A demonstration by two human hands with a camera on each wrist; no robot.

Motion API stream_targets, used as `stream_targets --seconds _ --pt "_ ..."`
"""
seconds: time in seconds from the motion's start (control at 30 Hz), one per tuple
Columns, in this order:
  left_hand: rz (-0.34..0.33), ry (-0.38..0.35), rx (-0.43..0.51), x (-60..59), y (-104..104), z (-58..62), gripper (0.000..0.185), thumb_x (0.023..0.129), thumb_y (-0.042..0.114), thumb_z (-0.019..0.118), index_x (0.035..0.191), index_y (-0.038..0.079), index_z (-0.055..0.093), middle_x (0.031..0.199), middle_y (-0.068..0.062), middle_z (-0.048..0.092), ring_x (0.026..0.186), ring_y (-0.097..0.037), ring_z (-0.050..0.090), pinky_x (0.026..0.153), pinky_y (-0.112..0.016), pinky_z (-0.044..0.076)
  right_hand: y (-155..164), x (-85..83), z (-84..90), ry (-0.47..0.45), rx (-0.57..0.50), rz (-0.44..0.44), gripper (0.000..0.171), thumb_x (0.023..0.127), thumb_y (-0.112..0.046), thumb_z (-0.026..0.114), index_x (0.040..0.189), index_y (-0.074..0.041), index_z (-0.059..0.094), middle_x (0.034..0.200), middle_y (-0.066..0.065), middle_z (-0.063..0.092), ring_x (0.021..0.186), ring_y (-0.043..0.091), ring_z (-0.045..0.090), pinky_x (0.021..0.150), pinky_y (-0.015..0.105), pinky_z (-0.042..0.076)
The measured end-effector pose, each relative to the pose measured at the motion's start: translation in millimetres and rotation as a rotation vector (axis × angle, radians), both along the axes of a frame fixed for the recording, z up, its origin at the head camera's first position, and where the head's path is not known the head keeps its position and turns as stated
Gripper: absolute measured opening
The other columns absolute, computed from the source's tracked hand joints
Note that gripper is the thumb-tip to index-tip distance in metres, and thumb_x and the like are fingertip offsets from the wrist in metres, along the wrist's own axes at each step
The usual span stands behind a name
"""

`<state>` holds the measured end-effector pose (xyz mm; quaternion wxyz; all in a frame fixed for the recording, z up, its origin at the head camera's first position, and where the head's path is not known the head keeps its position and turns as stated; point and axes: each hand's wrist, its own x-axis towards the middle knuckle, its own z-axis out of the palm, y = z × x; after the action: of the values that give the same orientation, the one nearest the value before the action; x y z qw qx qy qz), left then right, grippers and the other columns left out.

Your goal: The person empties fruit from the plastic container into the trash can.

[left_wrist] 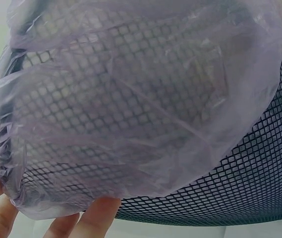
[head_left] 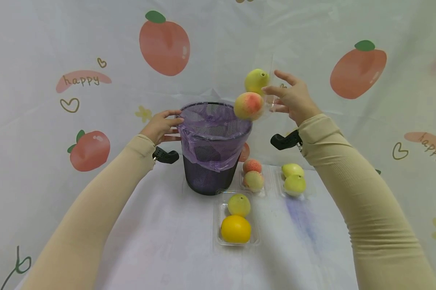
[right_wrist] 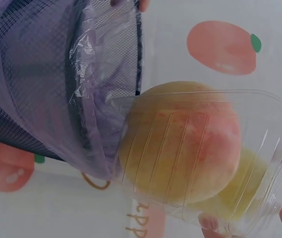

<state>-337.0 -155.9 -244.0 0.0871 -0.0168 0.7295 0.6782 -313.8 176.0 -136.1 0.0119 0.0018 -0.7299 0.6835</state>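
My left hand [head_left: 162,125] rests on the far left side of the bin [head_left: 210,161], fingers nearly straight against the purple liner [head_left: 212,133] folded over its rim; the left wrist view shows my fingertips [left_wrist: 97,214] touching the liner's lower edge over the black mesh.

My right hand [head_left: 292,98] is raised just right of the bin's rim and holds a clear tray [right_wrist: 259,148], fingers curled round its far end. The tray is tipped toward the bin, its low end touching the liner at the rim in the right wrist view. Inside it lie a peach [head_left: 248,105], lowest and right at the rim, and a green fruit [head_left: 256,80] above it, nearer my hand.

On the worktop [head_left: 160,241], three more clear trays sit near the bin's right side: one close to me with a green fruit [head_left: 238,204] and an orange [head_left: 235,228], one just beside the bin with two pinkish fruits [head_left: 253,174], and one further right with two pears [head_left: 293,178].
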Motion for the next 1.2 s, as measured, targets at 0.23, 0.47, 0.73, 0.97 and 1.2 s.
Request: stream_targets --seconds 0.23,0.47,0.73,0.97,1.2 --pt "-0.003 0.007 -0.005 3.1 0.1 0.7 0.053 0.102 0.021 0.051 0.151 0.022 0.033 0.128 -0.002 0.045 0.113 -0.024 0.053 0.096 -0.041 0.055 -1.7 -1.4 -1.9 0.035 0.029 0.011 0.072 0.084 -0.008 0.074 0.145 -0.033 0.044 0.153 0.011 0.033 0.075 0.015 0.063 0.049 0.023 0.057" --pt "-0.002 0.004 -0.006 3.4 0.4 1.1 0.054 0.102 0.021 0.051 0.152 0.022 0.033 0.129 -0.002 0.045 0.116 -0.026 0.052 0.097 -0.042 0.054 -5.0 0.4 -0.4 0.068 0.052 0.008 0.073 0.084 -0.006 0.074 0.145 -0.032 0.044 0.107 0.008 0.051 0.051 0.01 0.047 0.046 0.022 0.055" --pt "0.003 0.004 0.001 1.8 0.5 0.9 0.054 0.101 0.02 0.052 0.151 0.022 0.033 0.123 0.0 0.046 0.111 -0.024 0.053 0.096 -0.042 0.054 -8.3 0.0 0.4 0.096 0.117 0.028 0.075 0.085 -0.008 0.073 0.148 -0.032 0.04 0.156 0.015 0.025 0.062 0.007 0.057 0.05 0.019 0.055" --pt "0.006 0.006 -0.007 2.5 0.1 1.3 0.053 0.101 0.02 0.052 0.152 0.022 0.033 0.131 -0.003 0.045 0.115 -0.025 0.053 0.097 -0.043 0.054 -12.1 -0.6 0.8 0.12 0.162 0.011 0.074 0.084 -0.007 0.074 0.147 -0.03 0.042 0.136 0.014 0.049 0.069 0.009 0.059 0.05 0.019 0.054" --pt "-0.007 0.009 -0.003 3.2 -0.4 1.7 0.054 0.101 0.02 0.052 0.152 0.021 0.032 0.125 -0.001 0.046 0.113 -0.024 0.053 0.093 -0.039 0.056 -12.3 -2.0 1.9 0.135 0.185 -0.002 0.075 0.083 -0.005 0.075 0.146 -0.031 0.044 0.089 0.002 0.057 0.082 0.015 0.06 0.053 0.02 0.055"
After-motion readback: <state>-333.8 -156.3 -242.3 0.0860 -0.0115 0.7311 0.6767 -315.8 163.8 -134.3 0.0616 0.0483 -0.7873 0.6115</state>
